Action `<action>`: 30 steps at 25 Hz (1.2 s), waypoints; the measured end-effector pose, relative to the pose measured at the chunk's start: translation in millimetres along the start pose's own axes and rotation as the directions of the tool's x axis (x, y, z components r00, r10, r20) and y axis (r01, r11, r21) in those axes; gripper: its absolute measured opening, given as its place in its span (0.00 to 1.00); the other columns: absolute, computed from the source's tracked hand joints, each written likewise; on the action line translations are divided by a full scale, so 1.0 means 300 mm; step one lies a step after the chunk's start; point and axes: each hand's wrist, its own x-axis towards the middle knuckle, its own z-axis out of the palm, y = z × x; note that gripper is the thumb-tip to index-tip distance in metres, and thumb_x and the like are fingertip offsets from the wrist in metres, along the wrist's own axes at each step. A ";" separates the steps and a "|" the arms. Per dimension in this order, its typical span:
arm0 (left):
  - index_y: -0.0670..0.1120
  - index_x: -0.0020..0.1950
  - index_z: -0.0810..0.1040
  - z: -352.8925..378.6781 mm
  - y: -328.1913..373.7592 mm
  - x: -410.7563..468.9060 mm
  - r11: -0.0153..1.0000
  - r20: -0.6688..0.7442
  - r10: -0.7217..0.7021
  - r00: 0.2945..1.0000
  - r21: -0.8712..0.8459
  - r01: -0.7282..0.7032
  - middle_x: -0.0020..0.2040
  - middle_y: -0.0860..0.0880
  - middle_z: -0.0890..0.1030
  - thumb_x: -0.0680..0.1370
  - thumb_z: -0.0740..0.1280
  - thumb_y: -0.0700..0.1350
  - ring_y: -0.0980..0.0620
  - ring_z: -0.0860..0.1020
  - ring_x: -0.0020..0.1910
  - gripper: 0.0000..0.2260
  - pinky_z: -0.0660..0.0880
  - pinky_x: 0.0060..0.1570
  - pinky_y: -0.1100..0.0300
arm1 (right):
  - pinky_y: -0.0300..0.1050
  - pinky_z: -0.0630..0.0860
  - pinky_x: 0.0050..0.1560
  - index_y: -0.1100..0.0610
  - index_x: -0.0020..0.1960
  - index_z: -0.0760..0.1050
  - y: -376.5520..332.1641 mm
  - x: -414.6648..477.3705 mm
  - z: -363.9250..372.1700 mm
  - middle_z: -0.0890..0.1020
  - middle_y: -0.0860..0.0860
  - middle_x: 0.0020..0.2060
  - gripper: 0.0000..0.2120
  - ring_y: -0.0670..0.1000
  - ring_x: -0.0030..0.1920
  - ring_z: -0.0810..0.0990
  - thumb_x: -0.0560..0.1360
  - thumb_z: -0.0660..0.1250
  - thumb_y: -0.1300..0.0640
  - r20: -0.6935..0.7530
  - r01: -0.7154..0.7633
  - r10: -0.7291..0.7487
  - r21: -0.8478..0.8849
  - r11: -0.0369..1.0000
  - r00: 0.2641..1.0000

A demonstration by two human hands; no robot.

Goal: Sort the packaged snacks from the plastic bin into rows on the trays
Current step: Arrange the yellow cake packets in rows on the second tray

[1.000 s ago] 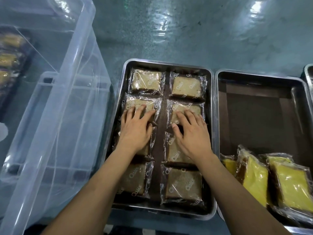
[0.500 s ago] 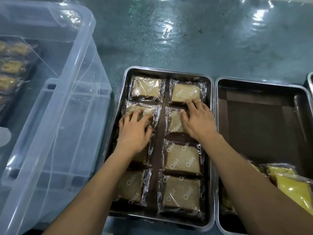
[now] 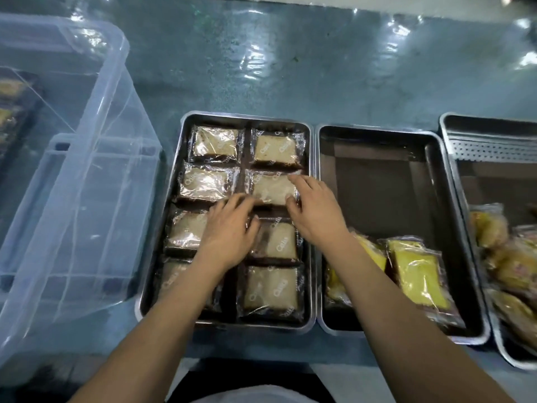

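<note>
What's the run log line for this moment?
aligning | left hand, right hand on second-row right cake pack | left tray full

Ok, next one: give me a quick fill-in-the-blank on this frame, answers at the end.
The leftmost tray holds pale cake packets in ___ columns.
The right hand touches the packet in the right column, ___ row from the far end.
The middle tray holds snacks that are ___ in colour.
The plastic bin stands to the ___ of the trays.
Answers: two; second; yellow; left.
</note>
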 end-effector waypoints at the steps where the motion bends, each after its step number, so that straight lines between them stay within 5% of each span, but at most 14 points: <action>1: 0.54 0.70 0.70 0.004 0.027 -0.022 0.999 0.011 0.023 1.000 -0.033 -0.023 0.70 0.53 0.71 0.81 0.60 0.50 0.46 0.68 0.69 0.17 0.64 0.71 0.45 | 0.53 0.67 0.68 0.55 0.73 0.70 0.005 -0.042 -0.017 0.76 0.53 0.67 0.21 0.57 0.66 0.72 0.81 0.61 0.52 -0.019 -0.003 0.003 0.006 1.000 1.000; 10: 0.55 0.68 0.72 0.023 0.201 -0.194 0.964 0.103 0.258 0.961 -0.101 -0.248 0.67 0.57 0.72 0.83 0.59 0.49 0.54 0.67 0.67 0.14 0.64 0.70 0.50 | 0.51 0.72 0.60 0.52 0.65 0.76 0.055 -0.397 -0.116 0.81 0.50 0.57 0.14 0.54 0.57 0.75 0.80 0.63 0.56 -0.191 -0.169 0.183 0.089 0.982 0.964; 21: 0.52 0.66 0.74 0.133 0.325 -0.318 0.816 0.154 0.575 0.803 -0.051 -0.575 0.62 0.56 0.74 0.82 0.59 0.47 0.54 0.70 0.58 0.14 0.69 0.62 0.52 | 0.55 0.74 0.54 0.56 0.61 0.80 0.160 -0.686 -0.108 0.83 0.52 0.52 0.13 0.56 0.52 0.77 0.78 0.65 0.58 -0.295 -0.363 0.348 0.006 0.932 0.890; 26: 0.52 0.74 0.68 0.211 0.387 -0.321 0.785 0.237 0.587 0.774 0.065 -0.616 0.74 0.53 0.69 0.83 0.58 0.49 0.51 0.65 0.72 0.19 0.61 0.71 0.53 | 0.53 0.74 0.57 0.54 0.58 0.81 0.201 -0.697 -0.082 0.84 0.50 0.52 0.12 0.55 0.53 0.78 0.79 0.63 0.56 -0.169 -0.296 0.279 -0.086 0.951 0.945; 30: 0.49 0.74 0.69 0.267 0.408 -0.297 0.803 0.267 0.520 0.811 0.171 -0.571 0.73 0.49 0.69 0.82 0.58 0.51 0.48 0.65 0.73 0.20 0.62 0.72 0.51 | 0.52 0.74 0.57 0.54 0.57 0.81 0.253 -0.651 -0.078 0.83 0.50 0.51 0.12 0.54 0.51 0.78 0.78 0.63 0.56 -0.112 -0.175 0.166 -0.071 0.982 0.980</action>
